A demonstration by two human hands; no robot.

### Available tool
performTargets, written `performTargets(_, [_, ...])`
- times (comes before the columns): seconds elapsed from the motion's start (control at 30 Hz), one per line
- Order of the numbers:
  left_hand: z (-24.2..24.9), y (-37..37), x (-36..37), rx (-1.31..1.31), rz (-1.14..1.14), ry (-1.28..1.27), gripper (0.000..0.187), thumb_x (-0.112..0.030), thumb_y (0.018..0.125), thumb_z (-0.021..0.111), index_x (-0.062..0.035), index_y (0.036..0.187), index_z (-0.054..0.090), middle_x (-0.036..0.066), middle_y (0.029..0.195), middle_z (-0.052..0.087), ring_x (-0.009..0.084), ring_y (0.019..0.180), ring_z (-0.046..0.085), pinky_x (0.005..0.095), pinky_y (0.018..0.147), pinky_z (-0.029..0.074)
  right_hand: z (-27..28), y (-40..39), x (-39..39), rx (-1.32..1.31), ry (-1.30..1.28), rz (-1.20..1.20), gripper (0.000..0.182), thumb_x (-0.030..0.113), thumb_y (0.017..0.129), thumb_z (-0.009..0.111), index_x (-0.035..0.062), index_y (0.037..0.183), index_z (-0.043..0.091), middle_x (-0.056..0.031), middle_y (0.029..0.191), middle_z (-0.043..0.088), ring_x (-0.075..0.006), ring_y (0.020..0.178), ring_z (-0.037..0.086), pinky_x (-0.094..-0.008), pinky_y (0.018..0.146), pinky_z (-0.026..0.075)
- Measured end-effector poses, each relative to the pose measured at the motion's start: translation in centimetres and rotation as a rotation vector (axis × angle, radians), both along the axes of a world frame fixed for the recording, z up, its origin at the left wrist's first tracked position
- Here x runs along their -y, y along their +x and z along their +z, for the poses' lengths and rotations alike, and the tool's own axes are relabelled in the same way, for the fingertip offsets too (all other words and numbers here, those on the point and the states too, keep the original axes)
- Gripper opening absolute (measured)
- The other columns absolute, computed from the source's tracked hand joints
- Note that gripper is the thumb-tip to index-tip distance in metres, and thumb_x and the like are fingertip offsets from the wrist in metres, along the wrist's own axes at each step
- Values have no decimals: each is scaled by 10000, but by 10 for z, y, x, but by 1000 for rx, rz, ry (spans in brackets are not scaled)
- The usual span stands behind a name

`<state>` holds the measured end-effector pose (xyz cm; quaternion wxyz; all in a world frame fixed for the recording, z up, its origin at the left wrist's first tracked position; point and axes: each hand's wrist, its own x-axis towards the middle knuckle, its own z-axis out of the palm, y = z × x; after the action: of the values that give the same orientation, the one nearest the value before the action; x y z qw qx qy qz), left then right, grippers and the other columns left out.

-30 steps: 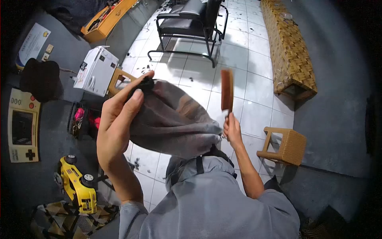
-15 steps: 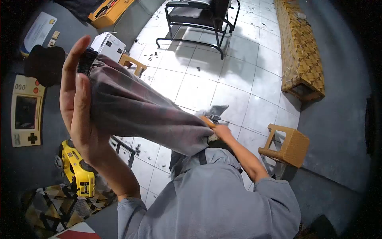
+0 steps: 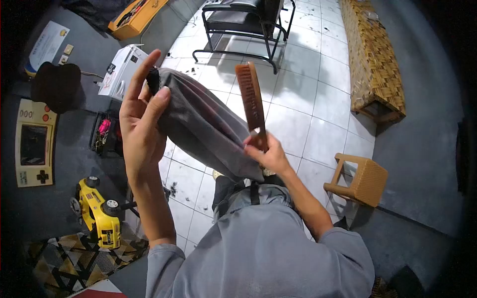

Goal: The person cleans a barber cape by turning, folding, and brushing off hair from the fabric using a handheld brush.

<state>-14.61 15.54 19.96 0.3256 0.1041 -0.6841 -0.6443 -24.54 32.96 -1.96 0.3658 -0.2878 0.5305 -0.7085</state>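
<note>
**Comb (image 3: 254, 102) is raised from the low end of the cloth (image 3: 208, 126); left hand (image 3: 143, 126) is brought inward**

Compared with half a second ago, the comb is lifted into full view, and the cloth is stretched less far toward the left. Its dark upper edge is pinched by the left hand between the thumb and the bent fingers, while the index finger is left pointing up and the palm is largely unclosed. The handle of the comb is gripped by the right hand (image 3: 271, 156), whose fingers are curled around it.

The cloth is hung slantwise between the two hands, its upper end at the left thumb and its lower end just beside the right hand. Whether the cloth is also touched by the right hand cannot be told. The comb is held nearly upright beside the cloth's right edge, teeth turned to the left.

Beyond, a chair (image 3: 236, 21) is seen on the tiled floor (image 3: 290, 124), and a stool (image 3: 370, 185) is placed to the right.
</note>
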Motion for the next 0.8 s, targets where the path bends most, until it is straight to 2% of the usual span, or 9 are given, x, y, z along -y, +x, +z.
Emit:
performTargets(0.03, [-2, -1, 1, -46, 34, -17, 517, -37, 808, 591, 12, 1287, 402, 161, 1234, 470, 163, 1024, 542, 296, 887, 447, 12, 8, -4, -129, 29, 67, 255, 109, 798, 653, -16, 961, 502, -69, 808, 613, -119, 727, 618, -257, 647, 499])
performTargets(0.17, [-7, -8, 5, -142, 65, -78, 518, 2, 793, 572, 19, 1282, 401, 168, 1285, 443, 176, 1064, 532, 316, 929, 434, 2, 44, -9, -103, 88, 227, 237, 97, 797, 646, -11, 930, 481, -75, 707, 585, -121, 649, 607, -282, 584, 477])
performTargets(0.3, [-4, -7, 2, -189, 11, -100, 544, 29, 765, 552, 44, 1284, 389, 187, 1317, 410, 208, 1099, 520, 318, 951, 420, 12, 46, -14, -280, 72, 71, 254, 227, 853, 595, 5, 881, 473, -63, 612, 507, -116, 552, 516, -292, 542, 430])
performTargets(0.33, [-5, -7, 2, -206, 1, -110, 551, 32, 758, 546, 51, 1285, 386, 193, 1325, 401, 217, 1111, 516, 319, 954, 419, 9, 41, -11, -278, -6, 13, 353, 347, 894, 520, -1, 850, 478, -55, 561, 473, -103, 495, 441, -272, 491, 385])
performTargets(0.43, [-2, -2, -1, -190, -48, 29, 561, 20, 752, 535, 66, 1287, 375, 201, 1328, 396, 236, 1144, 496, 327, 963, 415, 47, 19, -20, -15, -55, 45, 463, 440, 928, 388, -2, 817, 469, -31, 522, 440, -88, 450, 397, -250, 435, 337])
performTargets(0.5, [-2, -1, -5, -213, -80, 106, 561, 2, 755, 522, 69, 1290, 366, 209, 1311, 413, 242, 1166, 479, 335, 972, 409, 65, 11, -17, -92, -142, -1, 471, 442, 953, 247, 47, 745, 398, 3, 516, 409, -68, 413, 391, -219, 388, 321])
performTargets(0.63, [1, -10, -27, -272, -98, 250, 569, -7, 756, 514, 65, 1299, 361, 179, 1310, 425, 204, 1143, 494, 301, 979, 386, 66, 14, 7, 250, -420, 174, 408, 381, 958, 320, 36, 751, 392, -31, 562, 415, -77, 454, 418, -238, 429, 378])
performTargets(0.73, [-1, -16, -36, -316, -129, 249, 600, -21, 746, 524, 61, 1311, 342, 177, 1311, 424, 198, 1154, 485, 295, 994, 365, 6, 24, 30, -581, -15, -85, 305, 255, 926, 396, -30, 1000, 475, -209, 719, 549, -331, 610, 548, -374, 581, 459])
performTargets(0.8, [5, -13, -34, -396, -104, 244, 606, -23, 749, 508, 57, 1321, 324, 179, 1318, 414, 202, 1156, 484, 308, 999, 366, -80, 27, 33, -579, 380, 146, 290, 260, 917, 386, 25, 1051, 488, -248, 820, 587, -410, 728, 565, -424, 641, 465])
